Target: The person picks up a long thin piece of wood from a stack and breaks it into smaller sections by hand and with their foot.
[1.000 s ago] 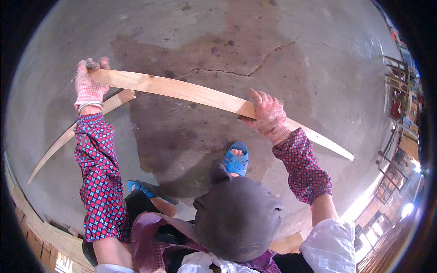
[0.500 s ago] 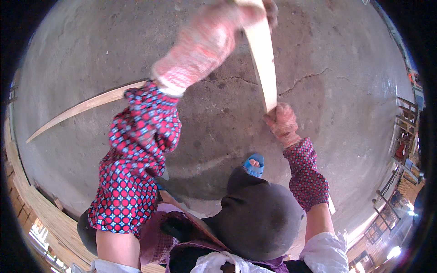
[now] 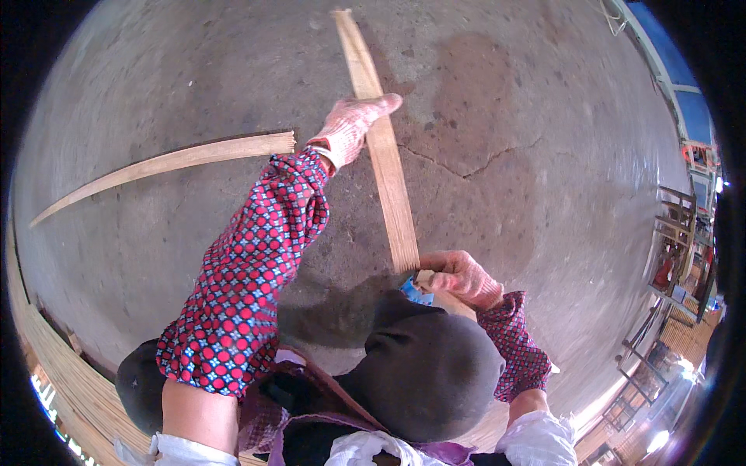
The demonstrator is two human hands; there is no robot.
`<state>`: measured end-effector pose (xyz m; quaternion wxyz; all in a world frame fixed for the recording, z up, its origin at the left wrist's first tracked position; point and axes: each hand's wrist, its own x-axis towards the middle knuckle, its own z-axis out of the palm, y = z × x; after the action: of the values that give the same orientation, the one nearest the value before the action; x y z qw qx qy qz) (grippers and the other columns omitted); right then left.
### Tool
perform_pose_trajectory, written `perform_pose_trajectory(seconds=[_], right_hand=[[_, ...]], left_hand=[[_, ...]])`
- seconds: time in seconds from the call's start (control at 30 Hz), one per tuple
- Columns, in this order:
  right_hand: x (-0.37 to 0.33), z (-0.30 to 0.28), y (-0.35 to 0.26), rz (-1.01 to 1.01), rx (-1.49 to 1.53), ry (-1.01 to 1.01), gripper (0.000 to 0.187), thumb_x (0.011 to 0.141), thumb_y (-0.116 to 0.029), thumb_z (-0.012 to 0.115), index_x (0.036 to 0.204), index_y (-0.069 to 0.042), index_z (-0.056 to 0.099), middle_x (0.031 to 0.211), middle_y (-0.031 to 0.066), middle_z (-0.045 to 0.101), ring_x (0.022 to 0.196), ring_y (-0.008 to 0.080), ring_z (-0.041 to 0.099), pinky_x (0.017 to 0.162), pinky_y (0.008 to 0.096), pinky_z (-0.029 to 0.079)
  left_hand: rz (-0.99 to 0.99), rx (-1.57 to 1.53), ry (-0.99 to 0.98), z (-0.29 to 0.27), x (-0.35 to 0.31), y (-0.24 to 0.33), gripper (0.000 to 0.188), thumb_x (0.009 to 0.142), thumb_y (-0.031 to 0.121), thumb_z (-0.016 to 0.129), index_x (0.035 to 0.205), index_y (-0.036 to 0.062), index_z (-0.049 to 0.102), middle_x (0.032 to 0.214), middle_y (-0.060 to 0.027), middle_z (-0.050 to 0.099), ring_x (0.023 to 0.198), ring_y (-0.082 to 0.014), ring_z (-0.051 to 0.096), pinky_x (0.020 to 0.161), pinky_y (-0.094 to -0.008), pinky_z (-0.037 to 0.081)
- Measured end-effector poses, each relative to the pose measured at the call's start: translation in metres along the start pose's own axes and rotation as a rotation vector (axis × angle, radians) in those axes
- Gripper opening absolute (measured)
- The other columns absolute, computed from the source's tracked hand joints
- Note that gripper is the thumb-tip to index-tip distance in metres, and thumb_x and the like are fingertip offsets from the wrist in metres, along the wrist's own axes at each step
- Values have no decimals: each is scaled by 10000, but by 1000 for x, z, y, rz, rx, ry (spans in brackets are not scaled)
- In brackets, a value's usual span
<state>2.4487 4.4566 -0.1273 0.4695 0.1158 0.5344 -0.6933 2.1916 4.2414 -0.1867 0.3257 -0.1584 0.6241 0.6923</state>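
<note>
My left hand (image 3: 353,128), in a pinkish knitted glove, is closed around a long, pale bundle of thin wooden strips (image 3: 391,194). The bundle slants from the upper middle of the view down toward my knee, and fine layers show at its near end. Beside that end is my gloved right hand (image 3: 465,279), its fingers closed on the end of another pale wooden strip (image 3: 424,280). Part of this strip shows below the hand, then passes behind my knee. On the floor to the left lies a second bundle of wooden strips (image 3: 171,161), its right end close to my left wrist.
Beneath everything is a stained concrete floor (image 3: 575,217) with a crack. Long wooden strips (image 3: 70,380) are piled at the lower left. Wooden frames or racks (image 3: 674,233) stand along the right edge. My bent dark-clad knee (image 3: 435,373) and a blue sandal (image 3: 417,292) are near the hands.
My left hand has come down and left from the top of the view. The bundle's near end and my right hand have moved toward me; the right hand now grips another strip.
</note>
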Motion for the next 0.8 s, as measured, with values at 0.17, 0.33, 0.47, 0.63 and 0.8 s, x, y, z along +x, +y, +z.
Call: perform_pose_trajectory(seconds=[0.17, 0.33, 0.47, 0.63, 0.8], right_hand=[[16, -29, 2, -85, -602, 497, 480, 951, -211, 676, 1360, 19, 574, 1212, 109, 690, 1101, 198, 648, 958, 344, 509], [51, -54, 14, -435, -266, 709, 581, 926, -241, 713, 1421, -23, 505, 1231, 163, 680, 1070, 266, 666, 952, 376, 518], [70, -26, -9, -313, -364, 602, 773, 820, -203, 807, 1482, -78, 427, 1241, 165, 670, 1158, 282, 653, 969, 367, 512], [95, -17, -9, -38, -477, 643, 675, 799, -144, 795, 1416, -109, 523, 1128, 86, 724, 1065, 229, 691, 893, 357, 528], [120, -18, 16, -271, -193, 722, 515, 901, -138, 689, 1386, -43, 544, 938, 4, 648, 787, 84, 595, 647, 268, 497]], left_hand=[[-29, -102, 131, -1, 0, 10, 541, 832, 495, 807, 1169, 118, 615, 1011, -8, 642, 887, -133, 631, 720, -321, 554], [9, -121, 110, -13, 6, -1, 408, 879, 523, 745, 1039, 151, 695, 970, 11, 639, 867, -116, 631, 702, -304, 563], [71, -280, -15, -15, 6, -17, 375, 942, 458, 696, 1095, 117, 711, 992, -11, 644, 887, -155, 651, 758, -345, 597], [-6, -428, -83, -11, 2, -21, 440, 957, 437, 683, 1233, 96, 647, 1053, -11, 630, 987, -168, 627, 910, -411, 561], [374, 484, 238, -69, 32, -38, 660, 935, 505, 639, 1370, 19, 539, 1264, -122, 646, 1173, -283, 620, 1029, -403, 481]])
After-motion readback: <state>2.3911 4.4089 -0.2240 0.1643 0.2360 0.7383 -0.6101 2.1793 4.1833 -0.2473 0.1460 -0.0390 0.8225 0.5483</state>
